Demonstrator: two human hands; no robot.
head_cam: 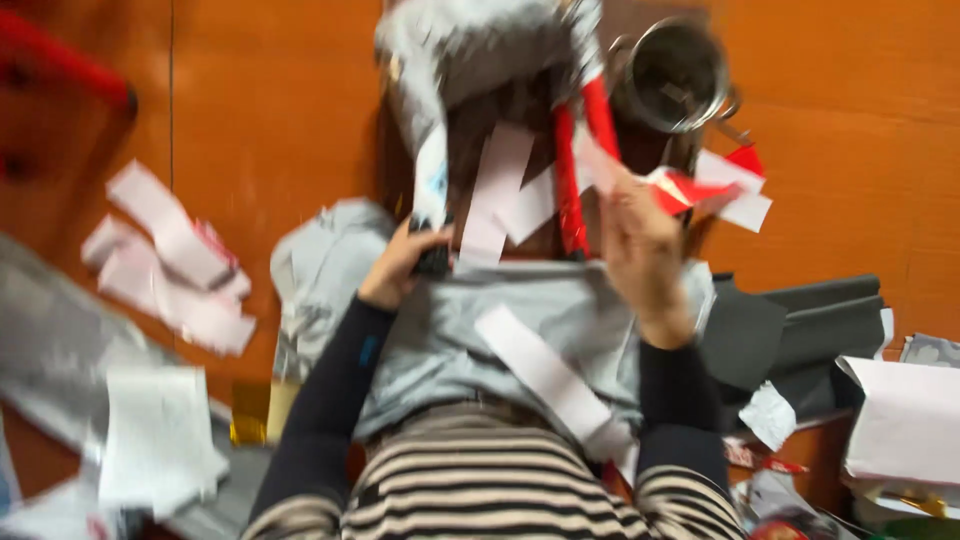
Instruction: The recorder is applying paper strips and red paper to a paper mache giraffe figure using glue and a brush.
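Only one view is given, from the head, and it is blurred.

The left hand (398,265) is seen a little left of the middle of the picture. It is closed on a small dark thing (432,260), but what that thing is cannot be told. A tall white slip (432,180) stands just above it.

The right hand (640,245) is seen a little right of the middle. It is raised, with the fingers up. A red and white scrap (690,188) is pinched at its fingertips. The two hands are held apart.

Between the hands, white strips (498,195) and a red strip (568,185) are seen hanging from a grey crumpled sheet (480,45) at the top middle. A grey cloth (440,340) is spread below the hands, and a long white strip (545,375) is laid slanting across it. Dark sleeves (330,400) and a striped top (480,480) are seen at the bottom.

A shiny metal pot (672,75) is set at the upper right, on the orange bench (270,110). Pale pink papers (170,260) are scattered at the left. White paper (155,440) is seen at the lower left. Dark grey sheets (810,330) are stacked at the right, and a white sheet (905,420) lies below them.
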